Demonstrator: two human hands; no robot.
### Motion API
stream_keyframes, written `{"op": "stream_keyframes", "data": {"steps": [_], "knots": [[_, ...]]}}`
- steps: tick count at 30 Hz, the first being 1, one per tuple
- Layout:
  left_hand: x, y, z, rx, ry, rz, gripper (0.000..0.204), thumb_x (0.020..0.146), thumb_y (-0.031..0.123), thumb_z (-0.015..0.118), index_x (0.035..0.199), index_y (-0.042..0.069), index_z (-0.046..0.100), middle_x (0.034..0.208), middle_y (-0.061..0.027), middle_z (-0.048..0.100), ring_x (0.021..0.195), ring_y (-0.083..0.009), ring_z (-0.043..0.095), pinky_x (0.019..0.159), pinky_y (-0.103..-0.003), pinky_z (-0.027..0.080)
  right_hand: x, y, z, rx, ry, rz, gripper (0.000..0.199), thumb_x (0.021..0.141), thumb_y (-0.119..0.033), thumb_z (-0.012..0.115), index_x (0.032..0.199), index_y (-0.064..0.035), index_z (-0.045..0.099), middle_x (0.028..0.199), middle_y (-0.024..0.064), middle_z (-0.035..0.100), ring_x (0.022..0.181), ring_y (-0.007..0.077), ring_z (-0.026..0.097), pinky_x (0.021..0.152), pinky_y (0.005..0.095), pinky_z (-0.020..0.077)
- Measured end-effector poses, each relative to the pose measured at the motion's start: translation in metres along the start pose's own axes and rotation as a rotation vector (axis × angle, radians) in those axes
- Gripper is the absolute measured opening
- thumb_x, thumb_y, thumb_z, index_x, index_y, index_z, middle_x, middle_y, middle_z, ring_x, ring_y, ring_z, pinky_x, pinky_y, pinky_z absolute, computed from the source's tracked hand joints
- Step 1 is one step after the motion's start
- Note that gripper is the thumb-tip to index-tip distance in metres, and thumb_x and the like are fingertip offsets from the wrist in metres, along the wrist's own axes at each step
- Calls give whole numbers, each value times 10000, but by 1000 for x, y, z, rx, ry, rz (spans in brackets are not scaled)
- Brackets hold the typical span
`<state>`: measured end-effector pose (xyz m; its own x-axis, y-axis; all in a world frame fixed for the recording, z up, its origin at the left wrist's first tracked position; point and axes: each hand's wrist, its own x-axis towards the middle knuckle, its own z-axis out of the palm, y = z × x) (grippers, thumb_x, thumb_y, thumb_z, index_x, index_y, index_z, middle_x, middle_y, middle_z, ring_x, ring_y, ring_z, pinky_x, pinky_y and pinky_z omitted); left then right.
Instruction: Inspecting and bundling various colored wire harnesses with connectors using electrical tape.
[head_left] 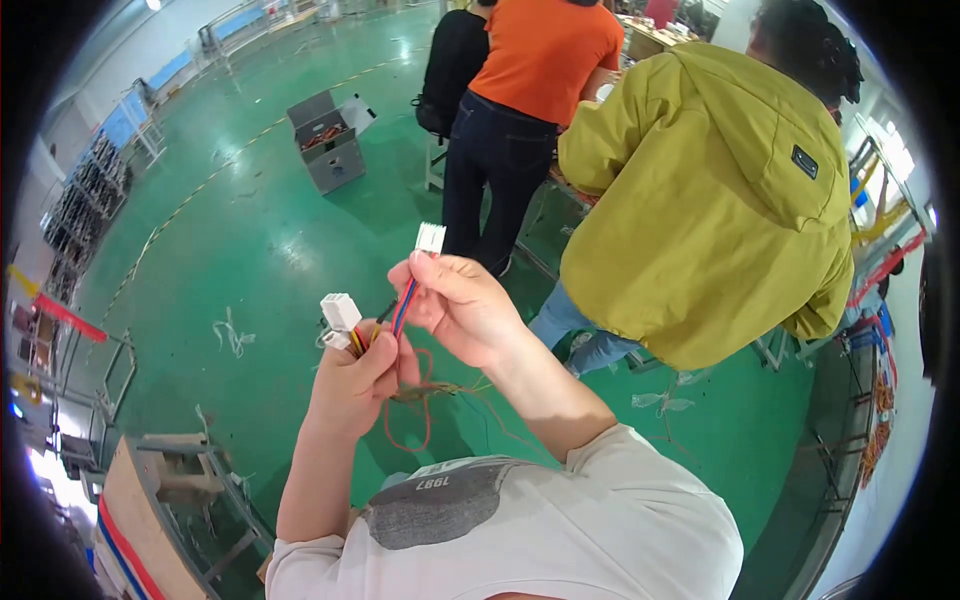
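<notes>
My left hand [352, 388] is closed around a bundle of coloured wires [400, 312], red, blue, yellow and black among them. A white block-shaped plug connector [341, 311] sticks up above its thumb, and a smaller white connector [335, 340] is beside it. Farther right and a little higher, my right hand [468, 308] pinches another white connector [430, 238] at its wire end, between thumb and fingers. Red and blue wires run from this connector down into my left hand. Below both hands, loose thin wires [428, 405] hang in loops, partly hidden by my left hand.
A person in an olive jacket [705, 215] stands close at the right; another in an orange shirt [545, 60] is ahead. An opened grey box [332, 160] sits on the green floor [240, 260]. At lower left is a wooden-topped bench [130, 510]. Plastic scraps [233, 335] lie about.
</notes>
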<state>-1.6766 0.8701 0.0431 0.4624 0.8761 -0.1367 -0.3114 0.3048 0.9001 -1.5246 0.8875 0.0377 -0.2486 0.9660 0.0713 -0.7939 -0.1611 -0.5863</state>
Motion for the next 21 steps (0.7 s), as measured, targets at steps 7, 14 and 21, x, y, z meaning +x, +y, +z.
{"op": "stream_keyframes", "data": {"steps": [7,14,21], "knots": [[63,22,-34,16,-163,-128,197,811,205,541,750,18,528,549,18,434,466,-46,350,428,-189,240,52,-8,-22,-257,152,-126,217,804,-195,563,842,15,596,691,31,547,574,75,460,549,199,397],[141,54,-120,2,-21,130,135,829,160,512,757,47,489,604,9,423,464,-52,348,390,-184,263,157,-11,-5,-1144,162,-492,168,788,-141,584,830,21,595,722,25,533,657,73,496,575,201,400],[217,120,-222,-108,152,151,170,844,201,504,776,45,496,559,21,419,407,-26,329,350,-159,234,237,-36,105,-402,-704,-714,155,742,-211,605,642,-100,561,646,24,480,594,174,444,521,270,361]]}}
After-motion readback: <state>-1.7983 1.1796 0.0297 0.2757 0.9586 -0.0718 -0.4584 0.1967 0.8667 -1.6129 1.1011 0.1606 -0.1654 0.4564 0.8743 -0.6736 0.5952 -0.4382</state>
